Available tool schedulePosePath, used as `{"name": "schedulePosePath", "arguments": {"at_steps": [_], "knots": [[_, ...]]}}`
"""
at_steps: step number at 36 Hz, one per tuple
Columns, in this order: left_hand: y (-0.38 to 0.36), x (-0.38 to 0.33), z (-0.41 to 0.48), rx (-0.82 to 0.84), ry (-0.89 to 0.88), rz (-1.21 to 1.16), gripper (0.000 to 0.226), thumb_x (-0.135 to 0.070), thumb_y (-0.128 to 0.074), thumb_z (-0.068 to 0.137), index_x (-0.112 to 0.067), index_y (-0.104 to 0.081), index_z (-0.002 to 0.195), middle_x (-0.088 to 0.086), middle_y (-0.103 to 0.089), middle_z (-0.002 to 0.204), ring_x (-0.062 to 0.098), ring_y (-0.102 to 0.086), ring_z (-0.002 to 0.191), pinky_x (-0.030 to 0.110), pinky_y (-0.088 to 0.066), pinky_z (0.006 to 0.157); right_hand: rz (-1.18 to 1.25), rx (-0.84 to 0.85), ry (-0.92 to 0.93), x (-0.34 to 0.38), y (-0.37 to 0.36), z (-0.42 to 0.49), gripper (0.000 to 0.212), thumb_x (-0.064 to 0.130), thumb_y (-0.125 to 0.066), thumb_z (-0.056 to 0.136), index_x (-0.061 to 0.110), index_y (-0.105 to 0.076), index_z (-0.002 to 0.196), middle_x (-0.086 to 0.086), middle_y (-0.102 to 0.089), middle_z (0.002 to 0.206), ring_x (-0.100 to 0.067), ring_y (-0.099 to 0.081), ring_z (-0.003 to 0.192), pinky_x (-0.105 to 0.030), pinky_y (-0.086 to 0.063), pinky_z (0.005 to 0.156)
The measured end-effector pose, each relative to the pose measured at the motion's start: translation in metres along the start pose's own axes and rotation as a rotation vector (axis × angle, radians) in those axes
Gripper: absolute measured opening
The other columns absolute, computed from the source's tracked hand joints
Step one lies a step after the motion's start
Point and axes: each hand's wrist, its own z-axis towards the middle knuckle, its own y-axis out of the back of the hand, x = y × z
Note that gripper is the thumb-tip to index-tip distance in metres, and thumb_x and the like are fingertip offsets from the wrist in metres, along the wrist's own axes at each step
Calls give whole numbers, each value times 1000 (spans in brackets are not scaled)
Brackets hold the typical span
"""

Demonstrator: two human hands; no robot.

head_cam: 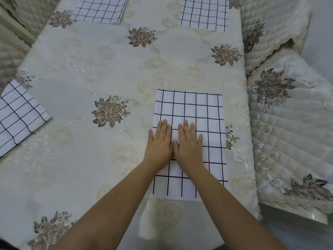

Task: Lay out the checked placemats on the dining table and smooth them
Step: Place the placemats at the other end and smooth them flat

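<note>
A white placemat (191, 123) with a dark check lies flat near the right, near edge of the table, on a cream flowered tablecloth (108, 69). The left hand (159, 143) and right hand (189, 143) rest palm-down on it side by side, fingers straight, gripping nothing. Three more checked mats lie further off: one at the left edge (19, 114), two at the far side (100, 8) (203, 13).
</note>
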Motion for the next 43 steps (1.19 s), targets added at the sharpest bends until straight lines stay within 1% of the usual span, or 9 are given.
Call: {"name": "schedulePosePath", "arguments": {"at_steps": [2,7,12,22,25,28,31,38,43], "knots": [[-1,6,2,-11,8,5,79,-46,13,80,-8,-1,148,8,9,157,17,20,139,45,3,115,25,36,3,-2,0,3,63,37,-17,90,7,-33,143,-14,-26,152,-34,-23,141,-56,-21,108],[-3,22,2,-112,33,-56,73,-49,-9,88,-8,-15,147,5,-4,156,17,6,140,52,-8,112,3,53,-19,-13,-1,9,60,37,-28,90,3,-42,138,-16,-37,146,-35,-36,135,-59,-31,101],[3,38,3,-87,96,-40,76,-54,0,83,-15,3,148,-7,19,150,6,17,138,49,2,114,-22,37,12,-39,2,7,64,48,-16,96,8,-33,143,-10,-31,151,-29,-28,139,-54,-23,107],[7,41,5,-111,88,-25,74,-50,-1,84,-15,-4,148,-7,9,153,9,9,141,53,-3,113,-7,24,-174,-109,25,7,73,50,-11,88,9,-20,147,-6,-13,156,-27,-11,145,-54,-13,113],[12,39,9,-144,119,-27,70,-43,-10,86,-10,-24,146,3,-16,156,20,-14,144,53,-17,111,-9,35,-155,-113,27,6,77,52,-4,84,11,-14,148,-4,-6,157,-24,-3,146,-51,-6,114],[14,33,19,-295,97,-28,48,-25,-34,83,0,-58,116,19,-54,129,37,-52,118,49,-46,89,42,44,-171,-110,30,9,80,54,-3,82,11,-13,149,-2,-2,158,-22,3,146,-50,1,114],[19,27,32,-410,96,-58,30,-12,-43,77,2,-61,96,23,-61,111,39,-59,99,43,-51,75,100,22,-200,-100,34,18,70,46,-17,88,7,-24,146,-8,-5,158,-25,6,145,-50,5,114],[26,10,67,-266,-57,-73,43,-14,-32,83,5,-57,112,26,-52,130,41,-49,121,55,-46,93,77,19,-60,-57,37,58,53,30,-34,97,5,-28,143,-13,-4,157,-30,7,145,-52,5,114],[21,7,75,-82,-76,-21,61,-34,-8,93,-9,-20,147,5,-8,157,21,-5,145,44,-7,115,63,104,24,-35,23,75,55,30,-31,97,7,-21,147,-8,-3,158,-26,2,146,-51,-2,115]]}}
